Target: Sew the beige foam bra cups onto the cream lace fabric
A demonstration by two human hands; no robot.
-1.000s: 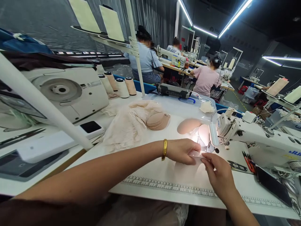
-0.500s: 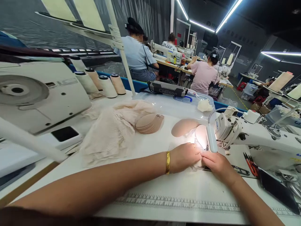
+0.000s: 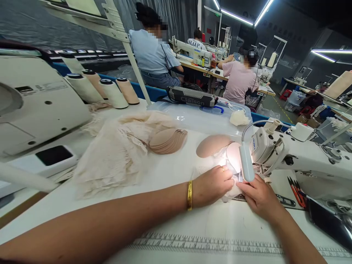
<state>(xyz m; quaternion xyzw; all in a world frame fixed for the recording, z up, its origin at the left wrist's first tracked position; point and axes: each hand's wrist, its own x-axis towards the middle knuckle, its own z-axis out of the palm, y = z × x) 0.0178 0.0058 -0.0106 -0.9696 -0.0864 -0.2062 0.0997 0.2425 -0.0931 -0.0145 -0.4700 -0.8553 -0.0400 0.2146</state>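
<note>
Sheer pale fabric piece [image 3: 230,190] lies flat on bench [image 3: 176,172] at sewing machine [image 3: 277,154] needle, pinched by left hand [image 3: 213,185] and right hand [image 3: 258,196] fingers; judged light, limp, slippery, best held at edges.

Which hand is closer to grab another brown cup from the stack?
Probably the left hand. The stack of cups lies on its side of the table, while the right hand sits by the sewing machine.

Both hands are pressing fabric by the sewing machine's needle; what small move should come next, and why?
Probably ease the pale fabric piece forward under the needle area: the left hand and right hand already flatten it beside the lamp.
</note>
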